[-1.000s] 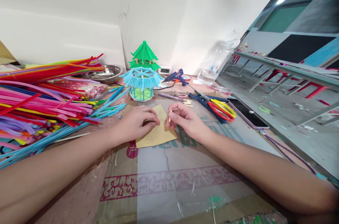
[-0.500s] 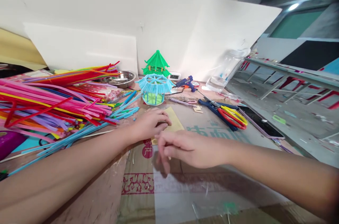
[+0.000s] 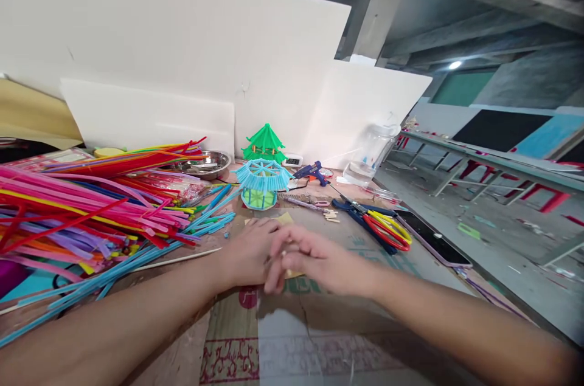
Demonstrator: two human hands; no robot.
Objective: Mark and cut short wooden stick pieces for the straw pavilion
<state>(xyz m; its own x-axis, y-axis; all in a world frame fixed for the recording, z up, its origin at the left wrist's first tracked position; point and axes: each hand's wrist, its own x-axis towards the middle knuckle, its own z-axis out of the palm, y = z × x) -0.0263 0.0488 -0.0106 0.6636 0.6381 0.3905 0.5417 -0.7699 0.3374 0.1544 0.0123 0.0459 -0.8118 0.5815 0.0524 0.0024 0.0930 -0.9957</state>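
My left hand (image 3: 250, 250) lies low over a small sheet of yellow paper (image 3: 286, 218) on the covered tabletop, its fingers stretched forward and their tips partly covered. My right hand (image 3: 319, 259) reaches in from the right, overlapping the left one's fingers. Its fingers are loosely bent with gaps between them, and I make out nothing held. Just beyond the hands stands a small pavilion model with a light-blue fringed roof (image 3: 262, 176) and a green base. Behind it rises a green tiered roof (image 3: 266, 141).
Left, a heap of coloured pipe cleaners (image 3: 91, 203) lies before a metal bowl (image 3: 205, 165). A blue glue gun (image 3: 314, 173), short pale sticks (image 3: 331, 215), scissors with red and yellow handles (image 3: 387, 229) and a phone (image 3: 433, 239) lie right. A clear plastic container (image 3: 370, 155) stands behind.
The camera view has tilted up, so the tabletop things sit lower. My right hand has come closer to my left and now overlaps its fingers; more of the yellow paper is covered.
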